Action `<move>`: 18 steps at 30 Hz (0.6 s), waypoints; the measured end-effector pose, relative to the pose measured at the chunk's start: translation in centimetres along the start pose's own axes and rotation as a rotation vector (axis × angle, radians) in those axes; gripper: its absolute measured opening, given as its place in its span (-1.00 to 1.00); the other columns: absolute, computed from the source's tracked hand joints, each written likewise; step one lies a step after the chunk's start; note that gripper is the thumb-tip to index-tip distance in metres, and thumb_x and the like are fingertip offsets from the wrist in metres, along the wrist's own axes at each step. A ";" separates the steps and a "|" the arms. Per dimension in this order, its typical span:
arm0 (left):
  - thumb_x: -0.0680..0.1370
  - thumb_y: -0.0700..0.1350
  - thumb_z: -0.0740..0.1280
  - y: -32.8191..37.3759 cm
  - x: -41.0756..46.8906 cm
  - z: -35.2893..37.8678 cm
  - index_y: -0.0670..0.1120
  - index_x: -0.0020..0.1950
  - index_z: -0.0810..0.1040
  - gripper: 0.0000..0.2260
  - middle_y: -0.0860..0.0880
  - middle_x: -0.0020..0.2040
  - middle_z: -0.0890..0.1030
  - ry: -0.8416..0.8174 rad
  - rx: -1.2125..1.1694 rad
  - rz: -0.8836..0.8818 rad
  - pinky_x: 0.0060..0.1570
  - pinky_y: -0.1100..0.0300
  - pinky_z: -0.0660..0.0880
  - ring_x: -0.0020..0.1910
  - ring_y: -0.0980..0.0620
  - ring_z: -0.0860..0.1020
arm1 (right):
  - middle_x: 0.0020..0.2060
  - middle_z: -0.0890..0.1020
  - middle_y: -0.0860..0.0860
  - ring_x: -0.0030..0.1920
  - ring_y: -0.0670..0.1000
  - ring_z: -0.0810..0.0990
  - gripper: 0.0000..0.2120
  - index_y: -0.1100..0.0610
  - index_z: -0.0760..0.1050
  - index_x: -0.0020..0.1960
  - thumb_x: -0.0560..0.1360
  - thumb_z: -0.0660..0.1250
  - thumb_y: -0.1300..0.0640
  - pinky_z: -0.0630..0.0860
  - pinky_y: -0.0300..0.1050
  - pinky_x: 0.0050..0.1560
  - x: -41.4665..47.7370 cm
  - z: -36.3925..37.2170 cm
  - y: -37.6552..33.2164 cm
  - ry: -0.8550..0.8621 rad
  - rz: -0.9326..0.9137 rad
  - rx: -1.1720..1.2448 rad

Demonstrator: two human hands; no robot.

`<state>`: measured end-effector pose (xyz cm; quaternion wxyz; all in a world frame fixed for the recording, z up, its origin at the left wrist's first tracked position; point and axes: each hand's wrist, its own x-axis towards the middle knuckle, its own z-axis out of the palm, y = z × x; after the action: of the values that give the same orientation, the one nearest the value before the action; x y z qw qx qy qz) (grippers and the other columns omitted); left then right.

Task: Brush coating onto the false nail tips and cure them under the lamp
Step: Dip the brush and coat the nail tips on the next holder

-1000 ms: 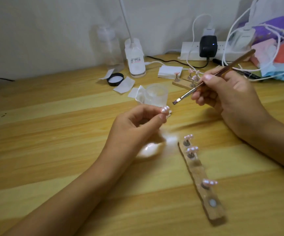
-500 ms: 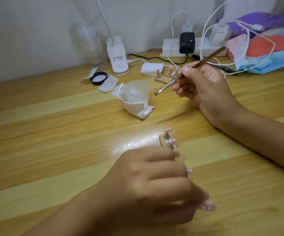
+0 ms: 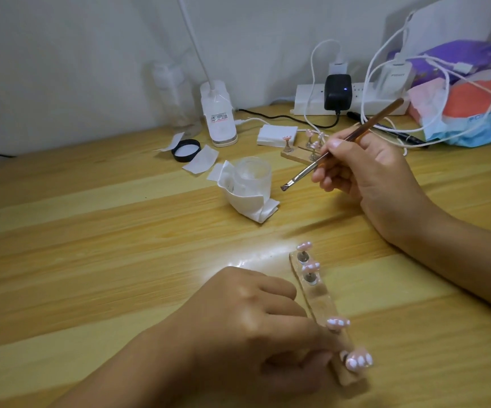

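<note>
The pale-pink false nail tips (image 3: 338, 322), dabbed with white, stand face-up on small metal pegs along a narrow wooden strip (image 3: 323, 304) lying on the table (image 3: 120, 260) close to the person. Four show, two at each end. The strip's long axis runs away from the person and slightly left. The left hand (image 3: 253, 328) pinches the peg of the nearest tip (image 3: 359, 360) at the near end, apparently seating it. The right hand (image 3: 370, 172) grips a thin brown-handled brush (image 3: 341, 145) pen-fashion, held off every tip, bristles aimed down-left towards a frosted glass cup (image 3: 253, 178). Brushing seems mid-way; which tips are coated I cannot tell. Curing looks still to come. A second strip (image 3: 297, 156) of tips waits behind, beside a white lamp base (image 3: 217, 116).
</note>
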<state>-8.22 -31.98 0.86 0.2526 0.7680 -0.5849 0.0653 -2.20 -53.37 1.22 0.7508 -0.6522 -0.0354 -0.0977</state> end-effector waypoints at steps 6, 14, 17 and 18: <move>0.41 -0.19 0.26 -0.6 0.5 -0.4 -0.10 -0.31 0.54 -0.88 0.11 -0.44 0.42 0.352 -0.197 -0.296 -0.37 0.39 0.22 -0.45 0.20 0.30 | -0.39 0.61 -0.01 -0.34 -0.07 0.57 -0.90 0.14 0.48 -0.04 0.62 0.21 0.22 0.52 -0.26 -0.27 0.0 -0.1 -0.1 0.016 -0.046 -0.002; 0.42 -0.06 0.29 -2.8 1.3 0.3 0.16 -0.08 0.58 -0.84 0.14 -0.48 0.39 0.287 -0.607 -0.745 -0.39 0.38 0.27 -0.48 0.19 0.32 | -0.36 0.61 0.02 -0.32 -0.08 0.56 -0.74 0.12 0.54 -0.02 0.39 0.36 -0.02 0.50 -0.29 -0.32 0.1 -0.5 0.3 0.036 -0.094 -0.022; 0.37 -0.04 0.29 -2.9 1.5 0.3 0.22 -0.10 0.58 -0.81 0.15 -0.47 0.44 0.204 -0.498 -0.761 -0.36 0.35 0.29 -0.48 0.21 0.36 | -0.37 0.61 0.03 -0.36 -0.08 0.55 -0.70 0.08 0.59 -0.05 0.30 0.41 -0.07 0.49 -0.30 -0.36 0.2 -0.7 0.7 0.045 -0.113 -0.012; 0.36 -0.03 0.29 -2.8 1.6 0.4 0.24 -0.13 0.57 -0.82 0.15 -0.46 0.46 0.183 -0.465 -0.767 -0.35 0.35 0.30 -0.48 0.21 0.37 | -0.36 0.62 0.04 -0.36 -0.08 0.56 -0.73 0.04 0.62 -0.07 0.30 0.43 -0.07 0.50 -0.30 -0.37 0.4 -0.9 1.1 0.031 -0.139 -0.012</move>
<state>-5.17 -32.97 0.24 0.4749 0.8430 -0.2326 -0.0985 -1.69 -54.16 0.12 0.7389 -0.6510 -0.0683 -0.1599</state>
